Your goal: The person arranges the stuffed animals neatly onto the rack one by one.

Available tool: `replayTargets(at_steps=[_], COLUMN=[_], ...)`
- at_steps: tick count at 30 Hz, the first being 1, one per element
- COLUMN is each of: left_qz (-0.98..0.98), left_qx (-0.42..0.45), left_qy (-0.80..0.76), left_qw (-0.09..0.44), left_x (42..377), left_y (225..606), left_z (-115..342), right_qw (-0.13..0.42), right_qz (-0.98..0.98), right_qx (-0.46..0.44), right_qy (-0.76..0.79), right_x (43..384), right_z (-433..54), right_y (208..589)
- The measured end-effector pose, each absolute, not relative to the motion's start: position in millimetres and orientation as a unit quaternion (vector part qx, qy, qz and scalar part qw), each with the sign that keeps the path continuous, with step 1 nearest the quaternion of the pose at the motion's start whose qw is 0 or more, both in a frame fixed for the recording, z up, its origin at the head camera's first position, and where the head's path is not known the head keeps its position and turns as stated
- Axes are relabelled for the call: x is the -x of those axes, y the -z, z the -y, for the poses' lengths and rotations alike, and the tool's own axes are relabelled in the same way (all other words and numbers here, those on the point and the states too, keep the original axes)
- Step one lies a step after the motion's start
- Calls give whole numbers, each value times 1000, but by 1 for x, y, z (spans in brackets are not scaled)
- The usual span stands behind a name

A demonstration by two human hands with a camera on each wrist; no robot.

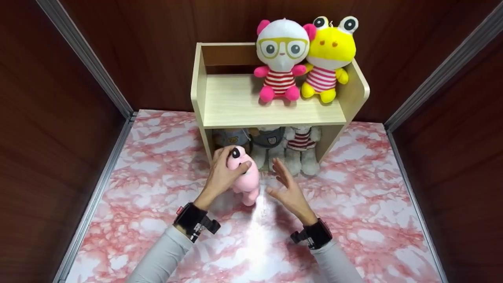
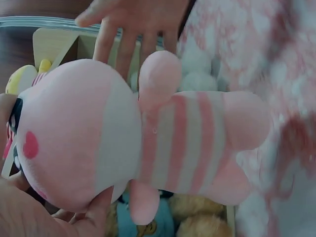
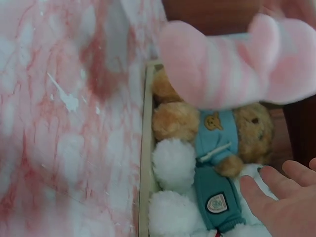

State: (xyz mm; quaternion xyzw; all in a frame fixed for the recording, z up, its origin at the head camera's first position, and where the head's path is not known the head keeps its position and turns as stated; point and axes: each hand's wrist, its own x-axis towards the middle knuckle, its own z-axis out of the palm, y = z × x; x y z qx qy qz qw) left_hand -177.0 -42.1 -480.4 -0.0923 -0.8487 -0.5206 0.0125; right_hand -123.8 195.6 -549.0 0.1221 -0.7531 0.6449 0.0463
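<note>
In front of the shelf unit, my left hand (image 1: 221,175) grips a pink plush frog (image 1: 249,179) by its head, thumb on one side and fingers on the other. The left wrist view shows the frog's pink-and-white striped body (image 2: 185,140), with two legs pointing away from the hand. To the right of the toy, apart from it, my right hand (image 1: 290,196) is held with fingers extended and nothing in them. The right wrist view has those fingers (image 3: 276,185) beside plush toys on the lower shelf.
A pale wooden two-level shelf unit (image 1: 224,104) stands against the back wall. On top sit a white-and-pink plush with glasses (image 1: 282,59) and a yellow plush frog (image 1: 331,51). Below are a brown bear (image 3: 175,121), a plush in green overalls (image 3: 217,197) and one in red stripes (image 1: 301,140).
</note>
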Motion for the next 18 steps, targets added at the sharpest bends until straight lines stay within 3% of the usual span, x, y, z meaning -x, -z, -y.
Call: replayTargets(at_steps=[10, 18], left_qz=[831, 825], left_qx=[76, 67], left_qy=[551, 560], left_qw=[24, 42], left_x=[174, 171], left_y=[484, 484], left_z=[26, 18], right_qw=[39, 75], right_qz=[779, 813], right_qx=[-121, -130], right_qy=[-614, -563], right_x=[124, 126], right_z=[-179, -168], right_y=[554, 559])
